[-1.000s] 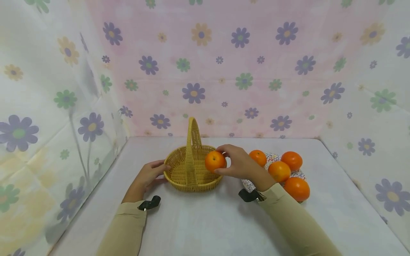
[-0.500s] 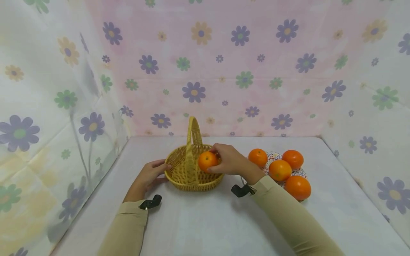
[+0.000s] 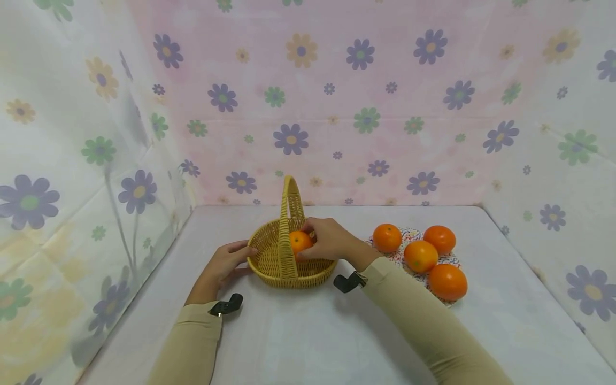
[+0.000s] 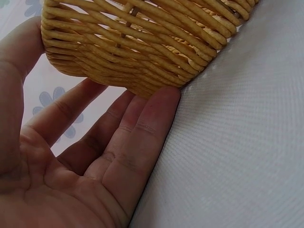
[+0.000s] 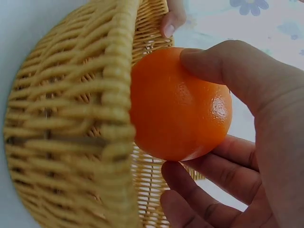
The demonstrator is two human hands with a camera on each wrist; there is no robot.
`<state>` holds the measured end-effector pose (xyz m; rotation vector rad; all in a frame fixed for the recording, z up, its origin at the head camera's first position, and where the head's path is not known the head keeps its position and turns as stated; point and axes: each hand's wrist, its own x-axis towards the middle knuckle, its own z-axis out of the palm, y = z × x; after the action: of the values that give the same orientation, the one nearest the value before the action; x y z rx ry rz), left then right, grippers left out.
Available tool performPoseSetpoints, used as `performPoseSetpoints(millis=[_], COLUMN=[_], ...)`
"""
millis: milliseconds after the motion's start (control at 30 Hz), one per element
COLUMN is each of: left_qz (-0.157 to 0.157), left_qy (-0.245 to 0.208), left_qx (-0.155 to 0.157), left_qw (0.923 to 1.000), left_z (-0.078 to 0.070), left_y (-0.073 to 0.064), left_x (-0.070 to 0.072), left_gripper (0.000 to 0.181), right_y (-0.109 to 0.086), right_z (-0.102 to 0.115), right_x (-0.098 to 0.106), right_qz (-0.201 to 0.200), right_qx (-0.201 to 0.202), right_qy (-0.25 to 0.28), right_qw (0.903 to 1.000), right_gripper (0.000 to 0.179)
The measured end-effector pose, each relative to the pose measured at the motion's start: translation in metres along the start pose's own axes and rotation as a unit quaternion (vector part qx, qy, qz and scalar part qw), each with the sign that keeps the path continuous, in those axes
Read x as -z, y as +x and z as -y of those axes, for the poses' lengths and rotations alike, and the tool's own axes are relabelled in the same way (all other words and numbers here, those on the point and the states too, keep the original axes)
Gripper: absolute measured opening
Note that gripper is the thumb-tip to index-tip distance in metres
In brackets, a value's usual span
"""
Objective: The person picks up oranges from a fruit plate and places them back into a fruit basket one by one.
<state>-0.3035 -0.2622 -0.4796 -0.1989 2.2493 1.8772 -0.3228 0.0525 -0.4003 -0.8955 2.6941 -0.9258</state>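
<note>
1. Orange [image 3: 300, 241] is inside the basket [image 3: 266, 275], just right of the handle [image 3: 285, 235]; whether it touches bottom I can't tell.
2. My right grip [image 3: 329, 240] pinches it between thumb and fingers. It looks firm, fairly heavy and glossy enough to slip, so I'd hold its middle.
3. My left grip [image 3: 230, 263] pinches the basket's rim; the wicker seems light, stiff.
4. Left wrist view shows fingertips [image 4: 164, 99] against the outer wall; head view hides them.

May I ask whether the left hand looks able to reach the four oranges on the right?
Probably not as things stand: the left hand holds the basket, and both the basket and the right forearm lie between it and the four oranges.
</note>
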Motion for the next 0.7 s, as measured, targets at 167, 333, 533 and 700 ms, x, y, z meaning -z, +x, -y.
performPoseSetpoints(millis=[167,333,533,700], left_qz=[0.001,-0.001,-0.001,0.001], left_qy=[-0.003,0.003,0.003,0.001], left_qx=[-0.001,0.0,0.003,0.003], left_qw=[1.0,1.0,1.0,1.0], left_z=[0.0,-0.001,-0.002,-0.001], left_y=[0.0,0.0,0.0,0.0], left_x=[0.0,-0.001,-0.001,-0.001], left_gripper=[0.063,0.065,0.065,0.063], right_y=[0.005,0.01,0.016,0.017], right_z=[0.006,0.006,0.007,0.011], right_x=[-0.006,-0.012,-0.019,-0.021], right_qz=[0.009,0.012,0.028,0.037], right_qx=[0.001,0.007,-0.001,-0.007], right_qy=[0.009,-0.02,-0.024,-0.023], right_qw=[0.9999,0.9997,0.9993,0.999], right_gripper=[0.055,0.052,0.053,0.048])
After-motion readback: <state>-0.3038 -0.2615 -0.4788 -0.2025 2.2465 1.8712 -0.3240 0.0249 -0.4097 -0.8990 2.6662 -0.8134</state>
